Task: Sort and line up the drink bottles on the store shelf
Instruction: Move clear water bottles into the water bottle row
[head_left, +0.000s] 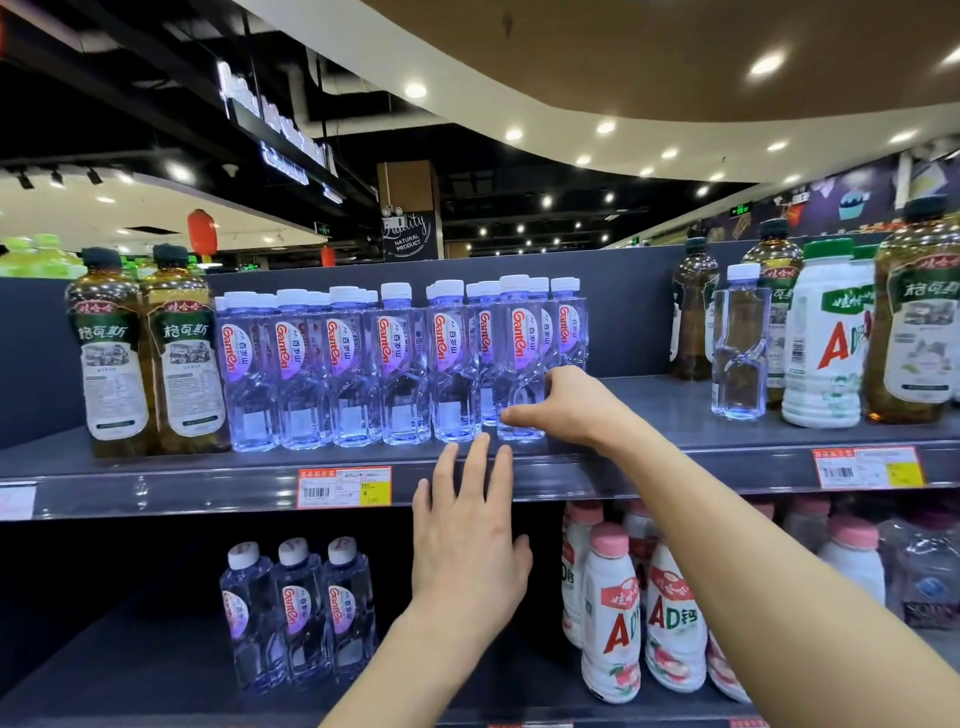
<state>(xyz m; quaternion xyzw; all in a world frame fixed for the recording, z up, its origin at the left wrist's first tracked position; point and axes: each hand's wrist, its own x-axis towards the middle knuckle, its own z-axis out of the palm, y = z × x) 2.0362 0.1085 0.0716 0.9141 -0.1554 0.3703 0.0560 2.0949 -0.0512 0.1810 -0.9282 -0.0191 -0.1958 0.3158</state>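
Observation:
Several clear Ganten water bottles (353, 364) with white caps stand in a row on the upper shelf (649, 410). My right hand (566, 405) grips the low part of the rightmost front bottle (519, 358). My left hand (467, 535) is raised in front of the shelf edge with straight fingers, holding nothing. One more clear water bottle (740, 343) stands apart at the right, among other drinks. Two brown tea bottles (145, 353) stand left of the row.
At the upper right are brown tea bottles (919, 317) and a white AD milk bottle (826, 332). The lower shelf carries three Ganten bottles (298, 613) and pink-capped AD milk bottles (644, 613). Price tags (344, 487) hang on the shelf rail.

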